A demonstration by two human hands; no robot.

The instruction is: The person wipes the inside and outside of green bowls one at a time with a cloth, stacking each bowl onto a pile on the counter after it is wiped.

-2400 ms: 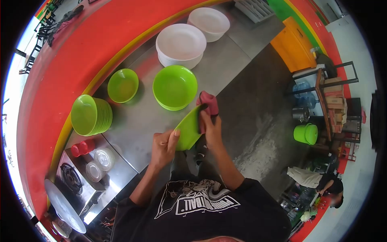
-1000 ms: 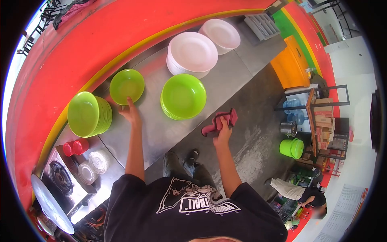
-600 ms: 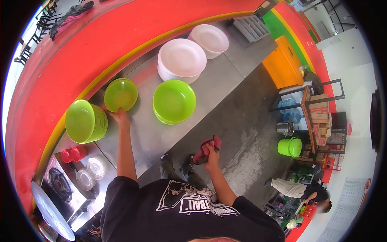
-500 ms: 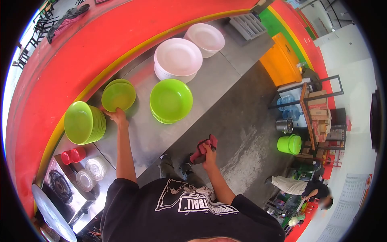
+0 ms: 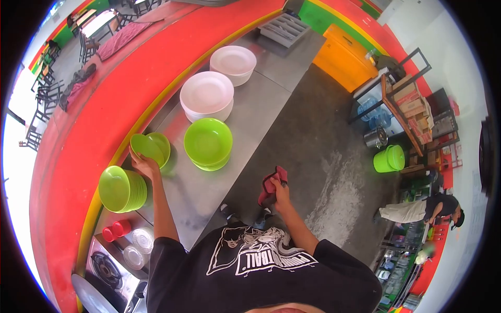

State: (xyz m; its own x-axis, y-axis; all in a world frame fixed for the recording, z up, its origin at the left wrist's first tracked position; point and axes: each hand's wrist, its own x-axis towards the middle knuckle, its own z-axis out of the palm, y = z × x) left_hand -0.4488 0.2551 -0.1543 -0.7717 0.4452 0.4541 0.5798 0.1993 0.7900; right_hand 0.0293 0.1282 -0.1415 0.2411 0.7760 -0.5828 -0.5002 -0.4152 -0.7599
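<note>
My left hand (image 5: 146, 166) grips the rim of a green bowl (image 5: 146, 149), which tilts away from another green bowl (image 5: 163, 148) right behind it. A tall stack of green bowls (image 5: 116, 189) leans on its side just left of that hand. To the right stands a short stack of wider green bowls (image 5: 207, 142) on the steel counter (image 5: 182, 198). My right hand (image 5: 282, 195), out over the floor, is closed around a dark red cloth (image 5: 273, 181).
Two stacks of white bowls (image 5: 206, 94) stand farther along the counter, before a grey cutlery tray (image 5: 284, 30). Red cups (image 5: 122, 227), clear lids (image 5: 143, 240) and a stove burner (image 5: 105, 269) are at lower left. A person (image 5: 428, 209) stands at the far right.
My left hand has lifted and tipped the upper green bowl apart from the one under it. My right hand still holds the cloth. The camera view has turned.
</note>
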